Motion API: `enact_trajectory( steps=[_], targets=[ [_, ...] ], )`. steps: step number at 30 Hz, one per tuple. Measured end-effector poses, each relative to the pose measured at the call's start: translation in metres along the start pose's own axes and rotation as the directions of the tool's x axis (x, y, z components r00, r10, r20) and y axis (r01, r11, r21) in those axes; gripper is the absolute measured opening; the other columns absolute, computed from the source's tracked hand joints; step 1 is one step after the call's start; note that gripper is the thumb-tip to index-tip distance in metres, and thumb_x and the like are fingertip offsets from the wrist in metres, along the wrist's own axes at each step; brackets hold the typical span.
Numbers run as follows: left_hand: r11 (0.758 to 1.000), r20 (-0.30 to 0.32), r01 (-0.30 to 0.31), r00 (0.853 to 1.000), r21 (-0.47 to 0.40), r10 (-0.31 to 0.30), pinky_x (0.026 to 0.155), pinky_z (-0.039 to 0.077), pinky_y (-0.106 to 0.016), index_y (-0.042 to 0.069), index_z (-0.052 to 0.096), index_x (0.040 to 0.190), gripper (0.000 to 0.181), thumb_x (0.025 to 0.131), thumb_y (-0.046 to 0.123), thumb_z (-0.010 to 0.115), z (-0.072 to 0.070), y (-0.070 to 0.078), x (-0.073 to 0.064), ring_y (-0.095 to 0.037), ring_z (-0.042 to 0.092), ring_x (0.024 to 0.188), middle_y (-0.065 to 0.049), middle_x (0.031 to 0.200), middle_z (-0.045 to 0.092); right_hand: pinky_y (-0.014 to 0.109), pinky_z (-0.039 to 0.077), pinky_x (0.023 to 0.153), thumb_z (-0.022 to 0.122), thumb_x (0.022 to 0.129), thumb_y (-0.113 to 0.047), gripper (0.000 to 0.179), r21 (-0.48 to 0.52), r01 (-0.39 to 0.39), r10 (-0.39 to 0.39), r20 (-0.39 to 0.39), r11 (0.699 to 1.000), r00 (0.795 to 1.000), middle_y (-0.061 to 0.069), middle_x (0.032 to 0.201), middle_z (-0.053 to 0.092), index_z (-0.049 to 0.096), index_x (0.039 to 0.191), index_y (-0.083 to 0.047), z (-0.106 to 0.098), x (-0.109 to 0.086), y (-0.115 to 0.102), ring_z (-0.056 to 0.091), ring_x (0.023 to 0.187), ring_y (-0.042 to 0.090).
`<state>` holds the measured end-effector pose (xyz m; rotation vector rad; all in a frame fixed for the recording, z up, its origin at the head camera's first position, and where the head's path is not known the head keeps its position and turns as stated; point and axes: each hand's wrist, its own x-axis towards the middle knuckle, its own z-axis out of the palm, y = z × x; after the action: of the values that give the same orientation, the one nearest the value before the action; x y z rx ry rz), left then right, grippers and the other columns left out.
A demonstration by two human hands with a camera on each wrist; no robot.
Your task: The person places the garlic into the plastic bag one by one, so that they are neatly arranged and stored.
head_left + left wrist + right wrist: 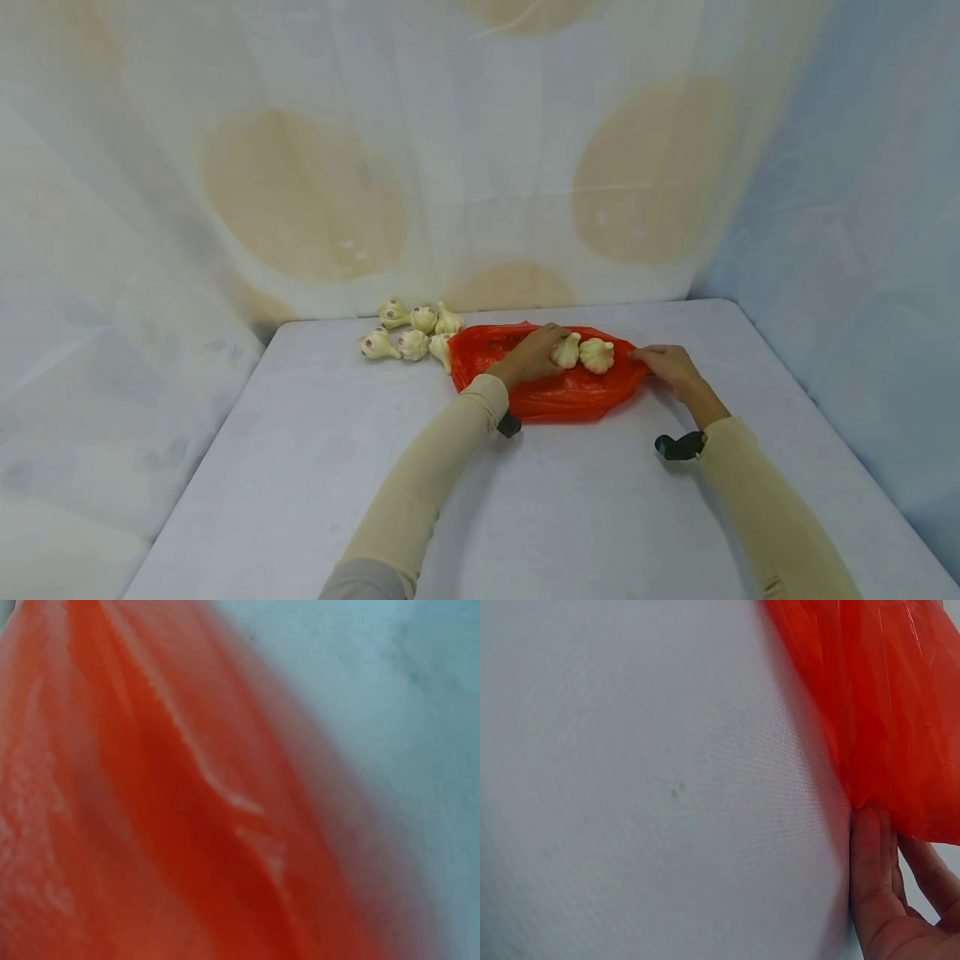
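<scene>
A red plastic bag (555, 402) lies spread on the table, and its folds fill much of the left wrist view. Reaching over the bag, my left hand (531, 357) grips a garlic bulb (568, 351). Close to its right, a second garlic bulb (597, 356) rests on the red plastic. My right hand (671, 367) pinches the bag's right edge; the right wrist view shows its fingers (868, 851) at the plastic, low against the tabletop. The left hand itself is out of sight in the left wrist view.
Several more garlic bulbs (412, 343) are grouped just left of the bag, near the table's back edge. The white table (300, 467) meets hanging patterned cloth (487, 208) at the back, with more cloth along both sides.
</scene>
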<state>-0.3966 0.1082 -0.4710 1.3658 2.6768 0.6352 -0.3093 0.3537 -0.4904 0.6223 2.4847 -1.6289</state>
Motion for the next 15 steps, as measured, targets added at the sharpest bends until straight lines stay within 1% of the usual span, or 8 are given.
enact_trajectory(
  steps=[5,11,15],
  targets=[
    [1.0,0.01,0.022,1.0,-0.007,-0.022,0.095,0.03,-0.022,0.018,0.038,0.128,0.061,0.076,0.026,0.067,0.0,-0.005,0.0,-0.008,0.036,0.112,0.006,0.125,0.038,0.036,0.04,0.088,0.054,0.082,-0.043,0.058,-0.007,0.006,-0.006,0.01,1.0,1.0,0.017,0.121,0.046,0.048,0.122,-0.002,-0.001,0.0,-0.001,0.043,0.105,0.029],
    [0.999,-0.035,-0.004,0.999,-0.041,0.003,0.093,0.032,-0.021,0.019,0.039,0.128,0.061,0.075,0.025,0.068,-0.005,-0.008,-0.005,-0.006,0.037,0.109,0.007,0.122,0.04,0.036,0.04,0.087,0.054,0.082,-0.043,0.057,-0.005,-0.003,0.003,-0.005,1.0,1.0,0.016,0.12,0.047,0.048,0.122,-0.003,0.0,-0.001,-0.004,0.044,0.103,0.028],
    [0.999,-0.033,-0.01,0.999,-0.052,0.008,0.093,0.032,-0.021,0.021,0.039,0.127,0.06,0.075,0.026,0.068,-0.012,-0.007,-0.011,-0.006,0.037,0.11,0.009,0.122,0.039,0.037,0.041,0.087,0.054,0.082,-0.042,0.059,-0.007,-0.015,0.015,0.0,1.0,1.0,0.016,0.121,0.047,0.046,0.123,-0.002,0.001,-0.002,-0.003,0.044,0.103,0.028]
  ],
)
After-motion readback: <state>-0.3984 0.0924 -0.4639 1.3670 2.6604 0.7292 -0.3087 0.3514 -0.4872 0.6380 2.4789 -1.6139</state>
